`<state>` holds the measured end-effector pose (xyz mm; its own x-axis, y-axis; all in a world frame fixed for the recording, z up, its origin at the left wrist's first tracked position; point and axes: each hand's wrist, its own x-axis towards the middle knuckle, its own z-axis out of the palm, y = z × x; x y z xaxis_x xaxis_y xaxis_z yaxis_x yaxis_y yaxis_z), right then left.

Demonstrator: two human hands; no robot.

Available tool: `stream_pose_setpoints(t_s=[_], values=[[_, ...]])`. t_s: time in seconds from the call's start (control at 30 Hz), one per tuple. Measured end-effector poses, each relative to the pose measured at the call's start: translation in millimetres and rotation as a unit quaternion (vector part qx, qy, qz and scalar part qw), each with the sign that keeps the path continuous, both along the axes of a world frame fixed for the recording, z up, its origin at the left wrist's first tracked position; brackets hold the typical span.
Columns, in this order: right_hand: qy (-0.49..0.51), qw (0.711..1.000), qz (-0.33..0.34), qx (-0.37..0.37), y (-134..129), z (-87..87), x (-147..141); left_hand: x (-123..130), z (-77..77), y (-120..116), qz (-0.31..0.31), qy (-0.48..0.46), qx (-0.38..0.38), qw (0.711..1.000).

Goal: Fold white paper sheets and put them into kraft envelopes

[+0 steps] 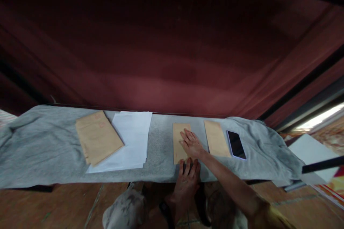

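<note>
The right hand (192, 144) lies spread on the middle brown envelope (177, 148); the left hand (186, 179), fingers slightly parted, touches its near end.

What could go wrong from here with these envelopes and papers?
The wrinkled grey cloth could bunch under the right hand, lying flat on the narrow brown paper envelope, and skew it. A tug on that cloth might also shift the loosely stacked white paper sheets, partly covered by the wider brown paper envelopes.
</note>
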<state>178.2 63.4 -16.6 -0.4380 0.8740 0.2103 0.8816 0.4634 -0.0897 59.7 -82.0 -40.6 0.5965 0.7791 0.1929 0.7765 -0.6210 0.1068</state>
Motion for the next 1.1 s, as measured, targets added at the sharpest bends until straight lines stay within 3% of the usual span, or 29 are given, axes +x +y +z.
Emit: stream_pose_setpoints(t_s=[0.2,0.4,0.73,0.87,1.1], values=[[0.010,0.997,-0.069,-0.030,40.5,13.7,-34.5,3.2,8.2,-4.1,0.014,-0.009,-0.019,1.000],[0.010,0.998,-0.010,-0.059,38.6,13.8,-48.9,-0.1,21.2,-0.8,0.003,-0.024,-0.043,0.999],[0.041,0.972,0.157,-0.171,-30.8,19.8,-17.1,-12.8,18.5,6.7,-0.020,-0.012,-0.063,0.998],[0.068,0.972,0.152,-0.168,-62.3,19.8,0.5,-22.2,21.5,2.3,-0.025,-0.034,-0.074,0.996],[0.093,0.988,0.086,-0.084,-114.2,14.3,16.1,-34.2,31.6,-9.0,-0.048,-0.025,-0.038,0.998]])
